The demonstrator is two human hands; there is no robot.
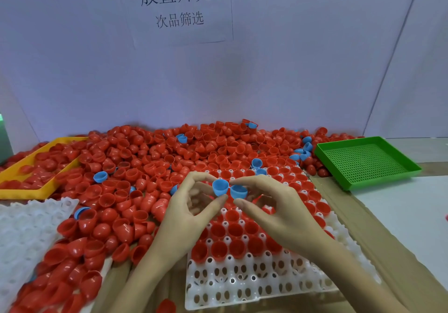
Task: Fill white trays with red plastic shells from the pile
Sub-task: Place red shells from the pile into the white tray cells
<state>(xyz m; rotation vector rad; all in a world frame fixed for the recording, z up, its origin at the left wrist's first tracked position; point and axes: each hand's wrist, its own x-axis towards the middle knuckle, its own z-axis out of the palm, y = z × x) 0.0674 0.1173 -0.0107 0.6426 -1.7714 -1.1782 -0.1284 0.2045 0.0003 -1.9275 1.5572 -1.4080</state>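
Pile (155, 167): red shells heaped behind and left of the white tray, spilling over its far edge; a few blue shells are mixed in.
Tray (242, 283): the landmark. Its far and middle pockets hold red shells, open side up; the near rows are unfilled.
Spare tray (26, 230): white, left of the tray, partly under the pile.
Green tray (366, 162): right of the tray and behind it, holding nothing visible.
Yellow tray (29, 172): far left of the tray, with red shells in it.
Left hand (191, 210): above the tray's middle, thumb and forefinger pinching a blue shell (220, 187).
Right hand (278, 210): beside the left, over the tray, fingers clamped on a second blue shell (238, 191); the two shells touch.
Step, as I judge it: pulling apart or sorting out blue strays, since only red belongs in the pockets.
Doing it well: keep both blues out of the tray, probably setting them right of it, away from the pile; lift clear of the seated shells so none tips; then take reds from the pile's near edge and seat them open side up in the near rows.
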